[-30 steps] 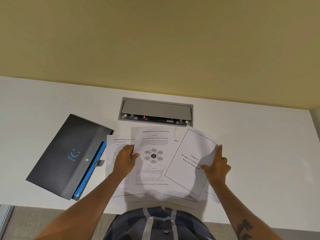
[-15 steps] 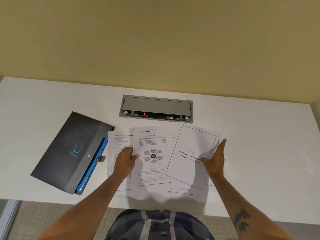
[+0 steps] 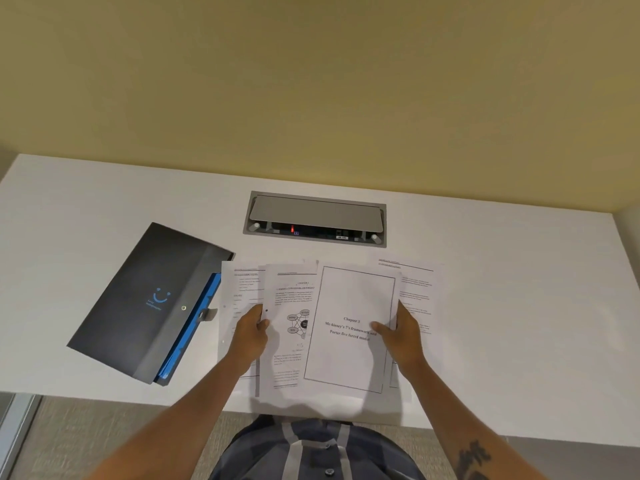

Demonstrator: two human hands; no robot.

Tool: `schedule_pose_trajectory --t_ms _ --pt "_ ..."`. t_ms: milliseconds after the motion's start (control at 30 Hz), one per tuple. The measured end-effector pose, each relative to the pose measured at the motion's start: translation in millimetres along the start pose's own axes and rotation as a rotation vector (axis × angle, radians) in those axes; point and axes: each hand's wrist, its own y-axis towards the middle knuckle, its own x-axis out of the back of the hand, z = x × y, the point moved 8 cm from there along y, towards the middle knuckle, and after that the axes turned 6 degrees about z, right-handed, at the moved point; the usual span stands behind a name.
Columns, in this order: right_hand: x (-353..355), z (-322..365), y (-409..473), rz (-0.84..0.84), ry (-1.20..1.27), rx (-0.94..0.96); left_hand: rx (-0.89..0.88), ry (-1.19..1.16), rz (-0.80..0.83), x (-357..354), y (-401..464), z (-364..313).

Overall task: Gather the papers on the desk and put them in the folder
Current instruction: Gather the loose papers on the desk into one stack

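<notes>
Bare desk [image 3: 519, 306] right of papers [image 3: 349, 327], folder [image 3: 149, 303] crowding left, cable box [image 3: 315, 218] behind

The white desk [image 3: 519, 306] carries a dark folder [image 3: 145, 299] at centre left, printed papers [image 3: 349, 327] at the centre, and a grey recessed socket box [image 3: 317, 214] above them.

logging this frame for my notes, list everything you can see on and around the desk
desk: one, white, against a yellow wall
folder: one, dark grey with blue inside, left on the desk, angled
papers: several overlapping white printed sheets, exact count unclear, desk centre near the front edge
cable box: one, grey, recessed in the desk behind the papers
left hand: gripping the left sheets
right hand: gripping the chapter title sheet
</notes>
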Motion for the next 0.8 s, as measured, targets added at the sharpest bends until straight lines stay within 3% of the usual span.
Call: schedule_pose_trajectory --t_ms 167,467,700,800 --pt "-42.7 9.6 -10.6 0.108 0.003 0.06 0.05 0.004 0.036 -1.0 -13.4 15.7" --pt "-102.7 6.4 -21.5 0.208 -0.064 -0.011 0.107 -0.163 0.04 -9.0 -29.6 31.6" --pt "-109.4 9.7 -23.1 0.247 -0.071 -0.005 0.091 -0.164 0.06 -12.7 -33.0 36.5" --pt "-84.5 9.6 -15.8 0.174 -0.119 -0.016 0.103 -0.152 0.02 -11.7 -32.7 40.2"
